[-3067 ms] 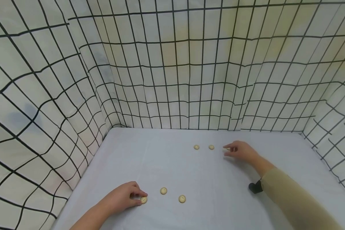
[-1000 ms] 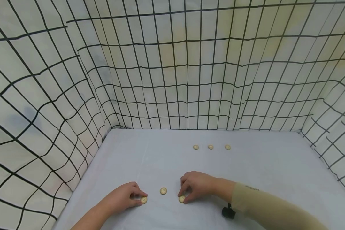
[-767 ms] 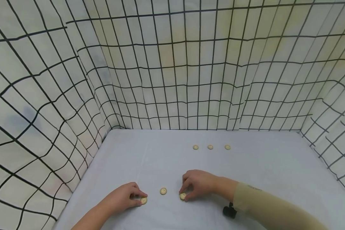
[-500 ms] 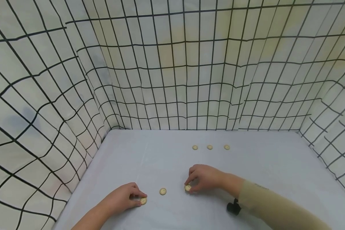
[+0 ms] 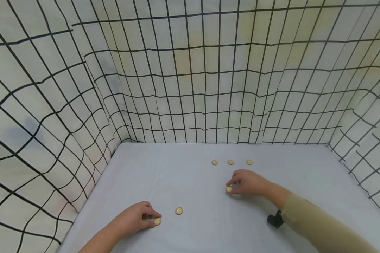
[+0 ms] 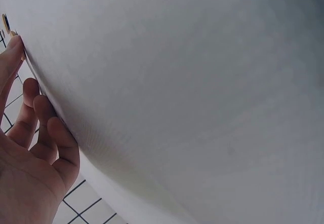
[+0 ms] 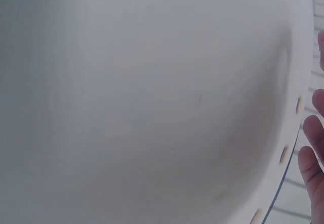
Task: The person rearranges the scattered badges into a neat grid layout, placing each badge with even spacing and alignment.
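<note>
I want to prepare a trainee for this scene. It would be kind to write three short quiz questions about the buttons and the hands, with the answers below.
1. How many buttons lie in the far row on the table?
2. True or false: the right hand is empty.
3. In the head view, the loose button outside that row is nearest to: A) the right hand; B) the left hand; C) the back wall.

Key: 1. Three. 2. False; it pinches a button. 3. B.
</note>
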Demonstrator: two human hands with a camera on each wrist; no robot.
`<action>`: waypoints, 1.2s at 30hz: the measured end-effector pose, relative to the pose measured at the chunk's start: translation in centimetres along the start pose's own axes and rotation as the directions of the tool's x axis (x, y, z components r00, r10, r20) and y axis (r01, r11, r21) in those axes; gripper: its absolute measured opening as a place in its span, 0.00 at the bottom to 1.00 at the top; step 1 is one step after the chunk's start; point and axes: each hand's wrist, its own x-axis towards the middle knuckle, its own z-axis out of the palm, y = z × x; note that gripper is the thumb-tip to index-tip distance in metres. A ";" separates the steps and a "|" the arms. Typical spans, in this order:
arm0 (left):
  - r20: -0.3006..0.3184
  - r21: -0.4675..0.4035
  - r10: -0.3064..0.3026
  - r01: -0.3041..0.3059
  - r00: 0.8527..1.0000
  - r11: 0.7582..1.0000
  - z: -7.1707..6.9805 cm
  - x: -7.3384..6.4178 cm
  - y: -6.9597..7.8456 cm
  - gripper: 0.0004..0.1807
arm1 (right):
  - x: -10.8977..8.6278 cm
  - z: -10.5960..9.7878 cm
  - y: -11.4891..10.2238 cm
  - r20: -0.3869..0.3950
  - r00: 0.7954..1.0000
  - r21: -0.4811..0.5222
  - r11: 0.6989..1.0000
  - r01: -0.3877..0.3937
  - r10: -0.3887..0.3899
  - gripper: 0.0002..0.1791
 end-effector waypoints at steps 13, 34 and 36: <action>-0.002 -0.003 0.002 -0.002 1.000 1.000 0.0 0.0 -0.1 0.13 | -1.8 -1.7 7.2 -0.127 0.980 0.093 0.986 -0.141 0.153 0.13; 0.004 -0.001 -0.011 0.011 1.000 1.000 0.0 0.1 -0.3 0.13 | -1.8 -2.8 9.5 -0.115 0.953 0.156 0.952 -0.262 0.281 0.18; 0.005 -0.006 -0.010 0.010 1.000 1.000 0.0 0.0 -0.2 0.13 | -1.7 -2.9 9.5 -0.109 0.950 0.158 0.949 -0.272 0.291 0.18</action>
